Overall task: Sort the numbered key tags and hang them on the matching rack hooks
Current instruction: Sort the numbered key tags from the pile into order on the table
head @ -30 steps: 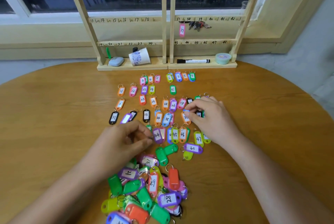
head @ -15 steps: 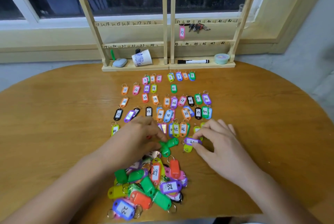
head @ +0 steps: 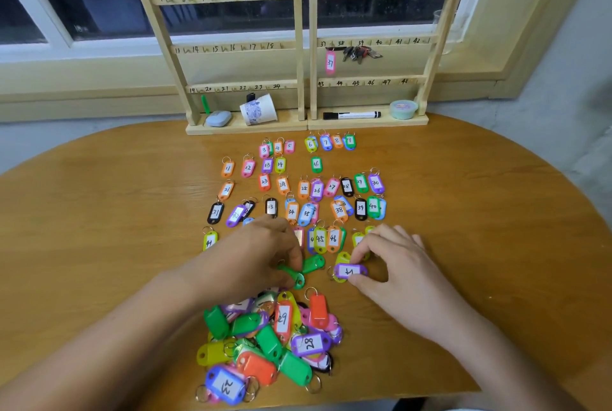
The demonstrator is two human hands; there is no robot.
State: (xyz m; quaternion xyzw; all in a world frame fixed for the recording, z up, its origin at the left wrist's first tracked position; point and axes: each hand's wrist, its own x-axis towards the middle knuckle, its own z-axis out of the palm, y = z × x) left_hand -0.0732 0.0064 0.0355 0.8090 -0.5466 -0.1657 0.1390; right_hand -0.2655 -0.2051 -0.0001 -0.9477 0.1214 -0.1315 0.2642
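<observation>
A purple key tag (head: 350, 270) with a white handwritten label is pinched by the right hand (head: 394, 273), while a green tag (head: 293, 274) is gripped by the left hand (head: 255, 258).

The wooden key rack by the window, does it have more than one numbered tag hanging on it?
No, only the pink tag marked 37 hangs on the wooden rack, beside a bunch of keys.

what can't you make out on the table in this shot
- Head view: tags in the row beside 45 are covered by the left hand.
- Green tags lie face down, numbers hidden.
- Pile: most labels buried or turned over.
- Purple tag at the right hand: number unclear.
</observation>
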